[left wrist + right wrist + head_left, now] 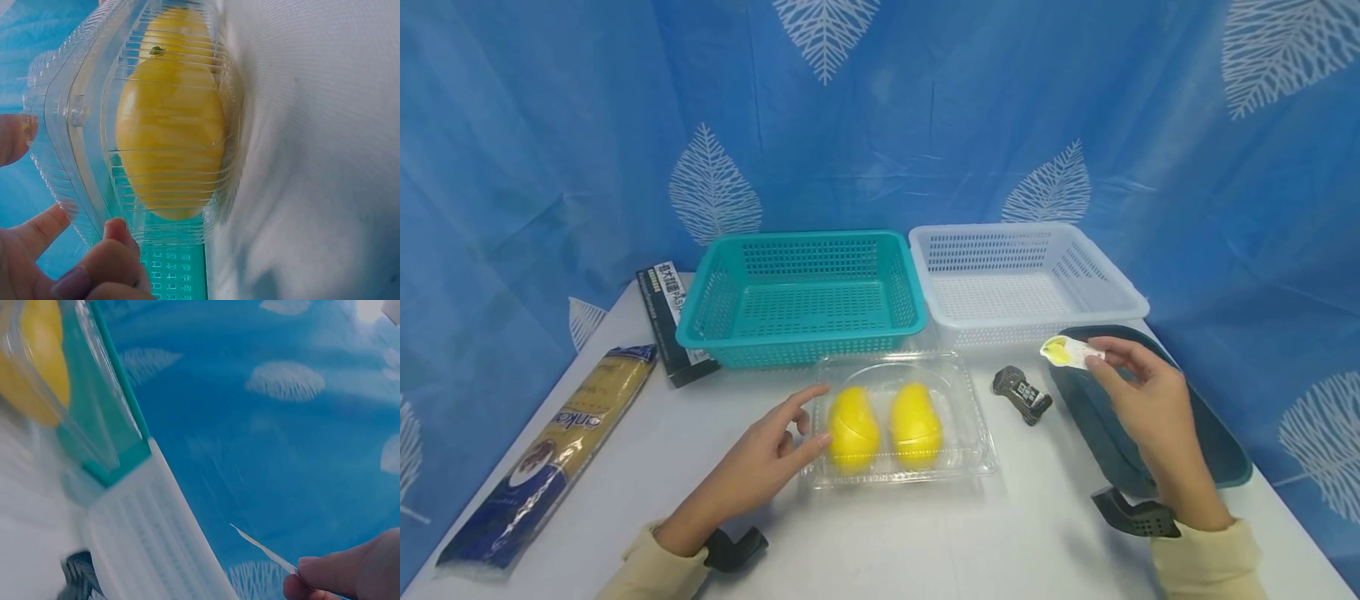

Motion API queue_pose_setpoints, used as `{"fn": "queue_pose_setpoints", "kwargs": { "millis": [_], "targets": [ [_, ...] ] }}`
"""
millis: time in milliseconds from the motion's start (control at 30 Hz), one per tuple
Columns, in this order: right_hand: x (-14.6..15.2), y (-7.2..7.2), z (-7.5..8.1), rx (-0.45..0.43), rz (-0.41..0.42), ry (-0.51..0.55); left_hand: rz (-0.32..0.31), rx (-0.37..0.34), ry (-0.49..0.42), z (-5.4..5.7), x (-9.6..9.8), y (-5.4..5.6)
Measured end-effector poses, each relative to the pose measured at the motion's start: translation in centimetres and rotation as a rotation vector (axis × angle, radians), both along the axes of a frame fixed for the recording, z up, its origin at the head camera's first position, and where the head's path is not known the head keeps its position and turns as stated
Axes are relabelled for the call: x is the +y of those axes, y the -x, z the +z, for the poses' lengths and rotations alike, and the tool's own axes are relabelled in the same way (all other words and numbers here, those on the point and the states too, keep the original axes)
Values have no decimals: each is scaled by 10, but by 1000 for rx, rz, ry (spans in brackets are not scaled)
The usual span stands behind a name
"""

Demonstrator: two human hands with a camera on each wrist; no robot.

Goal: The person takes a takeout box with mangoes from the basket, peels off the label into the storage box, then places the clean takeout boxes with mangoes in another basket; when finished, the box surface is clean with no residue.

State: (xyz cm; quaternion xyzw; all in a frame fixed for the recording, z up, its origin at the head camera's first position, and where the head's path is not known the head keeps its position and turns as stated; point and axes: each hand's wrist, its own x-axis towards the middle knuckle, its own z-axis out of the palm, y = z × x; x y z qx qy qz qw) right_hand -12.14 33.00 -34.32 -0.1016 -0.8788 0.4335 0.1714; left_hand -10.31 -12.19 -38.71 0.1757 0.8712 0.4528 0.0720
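Observation:
Two yellow, mango-shaped fruits (853,422) sit side by side inside a clear plastic clamshell box (967,442), its lid down. My left hand (767,454) is at the box's left end, fingers spread and fingertips at its rim; the left wrist view shows a fingertip (53,225) against the ridged edge. Between thumb and fingers, my right hand (1150,400) pinches a small white paper label (1070,352) printed with a yellow fruit. It is held up over the dark green tray (1097,425), and in the right wrist view the label (265,551) appears edge-on.
Behind the box stand a teal basket (801,342) and a white basket (1037,321). A small dark wrapped packet (1022,395) lies between box and tray. To the left lie a pasta bag (553,454) and a dark pasta box (666,333). A blue curtain hangs behind.

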Motion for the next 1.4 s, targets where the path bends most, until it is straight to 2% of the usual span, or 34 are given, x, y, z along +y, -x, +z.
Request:
{"fn": "queue_pose_setpoints", "kwargs": {
  "millis": [300,700,900,1200,1400],
  "targets": [
    [36,2,-8,-118,-153,32,-1,-8,-5,0,0,0],
    [66,-5,-16,-249,-173,47,-4,3,0,0,0,0],
    [69,-3,-20,-282,-190,-30,0,9,8,-1,0,1],
    [75,0,-30,-298,-166,-183,-1,32,19,-1,0,0],
    [78,-1,-33,-303,-109,-307,-2,21,13,-1,0,1]
  ]
}}
